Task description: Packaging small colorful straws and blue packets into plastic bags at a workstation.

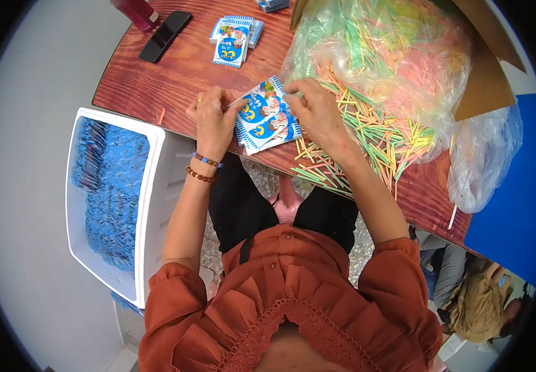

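My left hand point(213, 115) and my right hand point(315, 108) both grip a fanned stack of small blue and white printed packets point(266, 119) at the near edge of a reddish wooden table point(150, 80). The left hand holds the stack's left side, the right hand its upper right corner. Right beside my right hand lies a loose heap of thin coloured sticks point(373, 133) in green, yellow and orange, spilling from a clear plastic bag point(392, 56).
A white foam box point(150, 186) filled with blue packets stands at my left, below the table. Further back on the table lie another small pile of packets point(235, 37), a black phone point(165, 36) and a dark red bottle point(136, 12). A cardboard box point(488, 74) holds the bag.
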{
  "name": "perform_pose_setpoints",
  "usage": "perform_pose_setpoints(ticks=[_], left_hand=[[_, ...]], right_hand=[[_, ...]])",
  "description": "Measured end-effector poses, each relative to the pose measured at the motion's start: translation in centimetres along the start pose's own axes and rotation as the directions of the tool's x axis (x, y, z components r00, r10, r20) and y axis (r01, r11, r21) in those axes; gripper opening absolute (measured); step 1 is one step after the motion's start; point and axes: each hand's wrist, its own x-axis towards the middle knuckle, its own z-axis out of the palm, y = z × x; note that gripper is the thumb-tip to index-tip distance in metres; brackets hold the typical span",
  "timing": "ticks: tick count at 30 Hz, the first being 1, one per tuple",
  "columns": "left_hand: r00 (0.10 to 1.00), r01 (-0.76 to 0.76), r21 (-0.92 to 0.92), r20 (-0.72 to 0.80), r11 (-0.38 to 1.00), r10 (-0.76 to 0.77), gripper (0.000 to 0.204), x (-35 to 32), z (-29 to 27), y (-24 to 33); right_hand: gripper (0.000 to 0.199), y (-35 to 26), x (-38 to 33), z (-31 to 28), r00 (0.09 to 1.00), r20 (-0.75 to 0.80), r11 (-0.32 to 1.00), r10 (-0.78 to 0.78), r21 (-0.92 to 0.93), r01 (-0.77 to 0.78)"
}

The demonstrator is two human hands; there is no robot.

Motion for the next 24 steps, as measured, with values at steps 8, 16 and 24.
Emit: perform_pose_setpoints(ticks=[8,16,24], left_hand=[[0.999,0.035,-0.579,0.03,0.815,-0.022,0.017,0.9,-3.8,4.2],[0.917,0.338,-0.916,0.269,0.216,-0.295,0.013,-3.1,-1.8,8.4],[0.884,0.413,-0.911,0.402,-0.004,-0.24,0.015,-6.0,-1.3,10.3]], right_hand=[[0.017,-1.3,-0.1,-1.8,0.962,0.213,0.887,0.172,0.39,-0.246],[0.01,-2.1,-4.4,-3.2,0.965,0.134,0.635,0.224,0.731,-0.249],[0.009,-1.5,-8.1,-3.6,0.988,-0.072,0.832,0.136,0.549,-0.074]])
